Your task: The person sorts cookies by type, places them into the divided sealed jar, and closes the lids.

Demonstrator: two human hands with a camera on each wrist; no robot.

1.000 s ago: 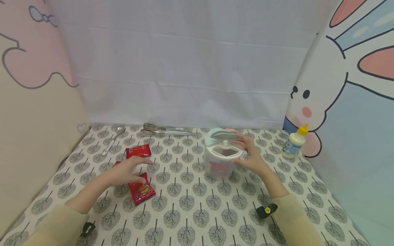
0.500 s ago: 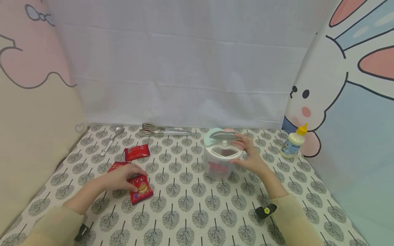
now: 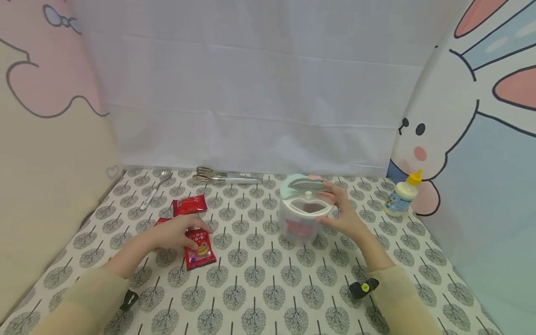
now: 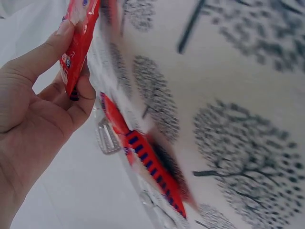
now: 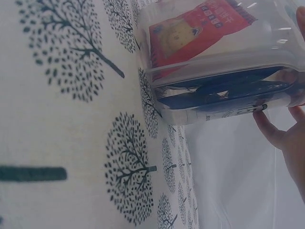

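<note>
My left hand (image 3: 176, 232) pinches a red biscuit packet (image 3: 202, 253) between thumb and fingers. In the left wrist view this packet (image 4: 78, 47) stands on edge, off the cloth. Two more red packets lie close by: one (image 3: 190, 205) behind the hand, the other (image 3: 161, 221) partly hidden under it. My right hand (image 3: 346, 219) grips a clear plastic container (image 3: 285, 218) at its right side, thumb in front and fingers by the raised lid flap (image 3: 307, 185). Through its wall, the right wrist view shows a red biscuit packet (image 5: 200, 31) inside, beside a compartment with blue contents (image 5: 228, 88).
At the back left lie a spoon (image 3: 156, 190) and metal tongs (image 3: 234, 179). A bottle with a yellow nozzle cap (image 3: 399, 199) stands at the right edge. A tree-print cloth (image 3: 255, 298) covers the table, with fabric walls behind and at both sides.
My left hand came down onto the front packet, took hold of it, and has shifted it slightly away from me and to the right. The right hand stays on the container.
</note>
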